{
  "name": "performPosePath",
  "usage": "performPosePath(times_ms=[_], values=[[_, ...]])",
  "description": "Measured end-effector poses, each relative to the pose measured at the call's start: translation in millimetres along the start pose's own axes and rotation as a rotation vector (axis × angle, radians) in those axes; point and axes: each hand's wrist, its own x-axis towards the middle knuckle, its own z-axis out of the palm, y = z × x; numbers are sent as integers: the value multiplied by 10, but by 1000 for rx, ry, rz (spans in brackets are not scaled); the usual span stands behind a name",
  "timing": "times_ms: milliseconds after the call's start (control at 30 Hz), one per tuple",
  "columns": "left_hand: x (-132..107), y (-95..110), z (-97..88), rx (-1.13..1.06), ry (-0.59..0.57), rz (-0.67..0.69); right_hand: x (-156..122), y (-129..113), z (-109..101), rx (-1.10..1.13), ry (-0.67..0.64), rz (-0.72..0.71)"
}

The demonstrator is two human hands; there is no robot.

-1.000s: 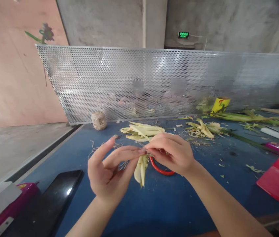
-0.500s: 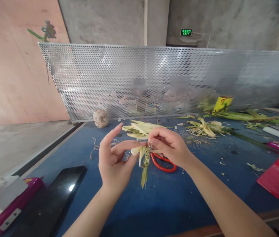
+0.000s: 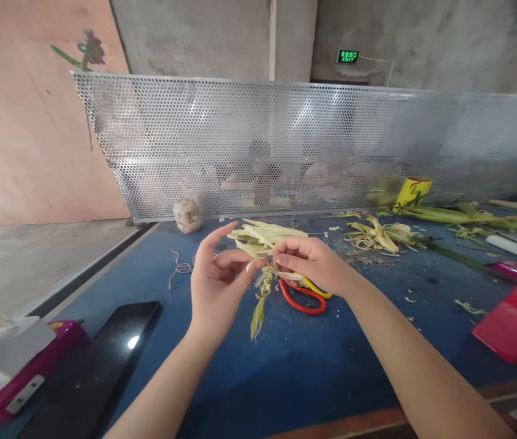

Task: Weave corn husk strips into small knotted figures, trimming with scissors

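- Above the blue table (image 3: 304, 372), in front of the wearer, a leafy piece (image 3: 262, 292) hangs between both hands, clear of the surface, its green tip pointing down and toward the left.
- Left hand (image 3: 217, 286): thumb and finger pinch the piece near its top; another finger stands raised, holding nothing.
- Right hand (image 3: 316, 262): fingers curled, thumb pressed in, apparently grasping the same upper end.
- Change noted: one second ago pale strips hung together straight down; now the knobbly middle is exposed, the tip slants left and a pale strip (image 3: 288, 276) sticks out sideways beneath the right fingers.
- Change noted: a yellow handle (image 3: 325, 294) now shows beside the red handle (image 3: 306, 310), where only the red was visible earlier.
- Assessment: the piece appears to have been turned or opened out; work seems centred on its upper end, with the lower end loose.
- Hidden: the exact strand between the right fingertips, and how the piece is joined there, cannot be determined.
- Hidden: the hands block part of the pale leaf pile (image 3: 270, 233) behind them; any blades belonging to the handles are not visible.
- Unclear: people (image 3: 261, 183) behind the perforated screen (image 3: 194, 140) are indistinct.
- Cut off: both forearms leave the lower edge.
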Motion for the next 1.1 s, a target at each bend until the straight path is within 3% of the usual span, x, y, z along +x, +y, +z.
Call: performPosePath(times_ms=[233,333,567,800,1100], values=[[22,-14,-1,-49,-54,-93,-8,6,-28,-166,34,-31],[15,-23,-2,-60,-72,-95,2,24,-14,-61,-7,8],[0,-36,12,-28,-44,-44,59,72,44,99,186,-4],[-22,-32,15,3,-66,-51,71,80,78,135,207,47],[1,-33,37,-62,2,-140,8,-20,98,-355,309,-165]])
